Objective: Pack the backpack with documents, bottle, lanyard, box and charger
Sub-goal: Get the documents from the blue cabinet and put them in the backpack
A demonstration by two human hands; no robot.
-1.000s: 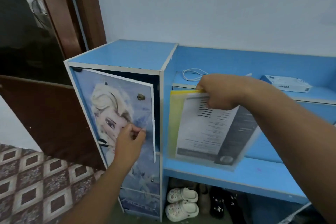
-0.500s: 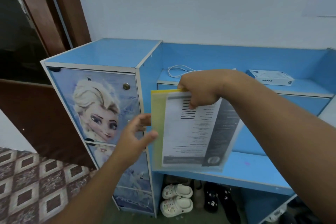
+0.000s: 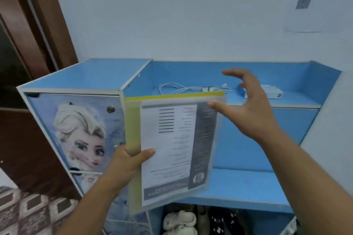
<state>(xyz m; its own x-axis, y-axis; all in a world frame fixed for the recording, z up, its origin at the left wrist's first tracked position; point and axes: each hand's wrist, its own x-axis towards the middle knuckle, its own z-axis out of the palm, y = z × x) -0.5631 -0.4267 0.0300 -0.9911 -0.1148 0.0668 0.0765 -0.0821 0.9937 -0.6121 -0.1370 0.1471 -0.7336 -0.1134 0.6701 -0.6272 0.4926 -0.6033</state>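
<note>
A clear plastic folder of documents (image 3: 172, 149), with a yellow sheet behind a printed page, is held upright in front of the blue desk. My left hand (image 3: 127, 166) grips its lower left edge. My right hand (image 3: 248, 107) hovers open just right of the folder's top, fingers spread, holding nothing. On the desk's raised shelf lies a white charger (image 3: 207, 88) with its coiled cable. A white box (image 3: 272, 91) sits on the same shelf, partly hidden behind my right hand. No backpack, bottle or lanyard is in view.
A blue cabinet (image 3: 86, 74) with a cartoon-printed door (image 3: 82, 131), now closed, stands at the left. The blue desk surface (image 3: 244, 183) lies below the shelf. White and dark shoes (image 3: 179, 219) sit under the desk. A brown door (image 3: 28, 149) is at far left.
The cabinet door was pushed closed. The folder passed from my right hand to my left hand. My right hand let go and opened, lifting toward the shelf.
</note>
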